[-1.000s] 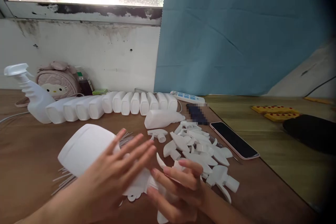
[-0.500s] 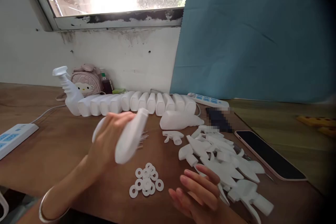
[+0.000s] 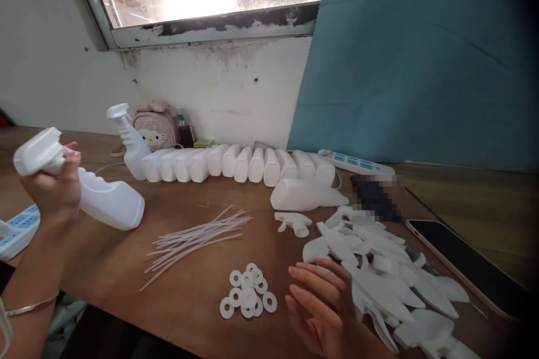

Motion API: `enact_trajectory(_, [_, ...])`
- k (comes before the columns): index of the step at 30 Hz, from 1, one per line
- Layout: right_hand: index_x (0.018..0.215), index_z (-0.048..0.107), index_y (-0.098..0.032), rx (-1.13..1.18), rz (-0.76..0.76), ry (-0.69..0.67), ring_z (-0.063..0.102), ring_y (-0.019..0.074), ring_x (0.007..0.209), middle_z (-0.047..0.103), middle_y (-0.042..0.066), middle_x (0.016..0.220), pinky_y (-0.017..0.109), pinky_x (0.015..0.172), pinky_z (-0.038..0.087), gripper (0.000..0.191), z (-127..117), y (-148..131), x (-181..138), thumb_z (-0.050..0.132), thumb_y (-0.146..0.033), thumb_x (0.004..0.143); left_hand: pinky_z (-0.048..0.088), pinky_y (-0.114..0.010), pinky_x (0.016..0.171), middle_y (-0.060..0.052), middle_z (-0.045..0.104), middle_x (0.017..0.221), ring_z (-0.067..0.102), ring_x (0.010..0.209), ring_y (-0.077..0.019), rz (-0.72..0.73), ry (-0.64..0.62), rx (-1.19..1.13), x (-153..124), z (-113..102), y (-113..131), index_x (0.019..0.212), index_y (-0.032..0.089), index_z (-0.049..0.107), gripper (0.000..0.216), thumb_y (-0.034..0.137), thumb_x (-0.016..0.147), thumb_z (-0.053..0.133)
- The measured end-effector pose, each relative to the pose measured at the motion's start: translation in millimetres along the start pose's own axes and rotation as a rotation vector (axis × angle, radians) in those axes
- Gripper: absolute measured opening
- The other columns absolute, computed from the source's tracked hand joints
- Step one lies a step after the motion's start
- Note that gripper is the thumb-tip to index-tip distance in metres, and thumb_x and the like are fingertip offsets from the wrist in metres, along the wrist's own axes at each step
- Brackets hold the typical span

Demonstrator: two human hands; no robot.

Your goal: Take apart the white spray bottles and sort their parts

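My left hand [image 3: 56, 190] is wrapped round the neck of a white spray bottle [image 3: 110, 202] at the left, held tilted in the air with its trigger head towards the left. My right hand [image 3: 322, 303] hovers low on the right, fingers apart, holding nothing. Just left of it lies a pile of white ring washers [image 3: 248, 291]. A heap of white trigger spray heads [image 3: 379, 269] spreads on its other side. Thin white dip tubes [image 3: 196, 238] lie in a loose bundle in mid-table. One single trigger head [image 3: 293, 223] lies apart, below a lying white bottle [image 3: 307, 195].
A row of white bottles [image 3: 236, 164] lines the back, with an upright spray bottle [image 3: 133, 146] at its left end. Behind stand a pink bag [image 3: 156, 128] and a small dark bottle [image 3: 185, 133]. Power strips [image 3: 357, 164] and a phone [image 3: 463, 266] lie at the sides.
My left hand has carried the spray bottle leftwards and turned it, uncovering the dip tubes. My right hand stays near the washers, fingers apart. The view has shifted a little left.
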State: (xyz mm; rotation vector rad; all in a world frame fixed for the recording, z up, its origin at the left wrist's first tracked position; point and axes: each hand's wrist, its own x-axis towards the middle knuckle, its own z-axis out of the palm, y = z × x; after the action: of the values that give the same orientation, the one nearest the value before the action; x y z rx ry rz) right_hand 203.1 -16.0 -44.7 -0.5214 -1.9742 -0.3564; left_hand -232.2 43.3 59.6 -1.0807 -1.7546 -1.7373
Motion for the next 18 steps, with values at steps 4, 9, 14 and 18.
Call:
enact_trajectory(4, [0.091, 0.054, -0.016, 0.043, 0.013, -0.006, 0.057, 0.0169, 0.090, 0.061, 0.006, 0.093, 0.038, 0.085, 0.045, 0.025, 4, 0, 6, 0.053, -0.001, 0.071, 0.048, -0.038, 0.082, -0.011, 0.064, 0.103, 0.062, 0.088, -0.0237, -0.155, -0.102, 0.221, -10, -8, -11, 0.116, 0.007, 0.048, 0.064, 0.030, 0.058, 0.065])
enact_trajectory(9, [0.092, 0.053, -0.017, 0.066, 0.037, -0.016, 0.058, 0.0163, 0.089, 0.061, 0.006, 0.093, 0.038, 0.081, 0.047, 0.026, 8, 0, 8, 0.051, -0.001, 0.072, 0.047, -0.048, 0.079, -0.017, 0.057, 0.113, 0.058, 0.096, -0.0339, -0.228, -0.267, 0.444, -40, -8, -15, 0.119, 0.009, 0.037, 0.077, 0.037, 0.055, 0.069])
enact_trajectory(14, [0.095, 0.053, -0.016, 0.087, 0.049, -0.061, 0.057, 0.0170, 0.090, 0.061, 0.007, 0.095, 0.039, 0.082, 0.047, 0.029, 10, 2, 3, 0.051, 0.001, 0.071, 0.044, -0.052, 0.081, -0.020, 0.055, 0.112, 0.054, 0.102, -0.0389, -0.209, -0.316, 0.504, -48, -4, -29, 0.115, 0.009, 0.038, 0.071, 0.041, 0.058, 0.066])
enact_trajectory(18, [0.097, 0.052, -0.013, 0.115, 0.035, -0.082, 0.057, 0.0183, 0.091, 0.061, 0.009, 0.096, 0.041, 0.083, 0.046, 0.032, 10, 2, 0, 0.052, 0.003, 0.070, 0.044, -0.051, 0.078, -0.020, 0.055, 0.110, 0.054, 0.100, -0.0406, -0.189, -0.327, 0.531, -46, -2, -38, 0.113, 0.009, 0.036, 0.069, 0.046, 0.061, 0.063])
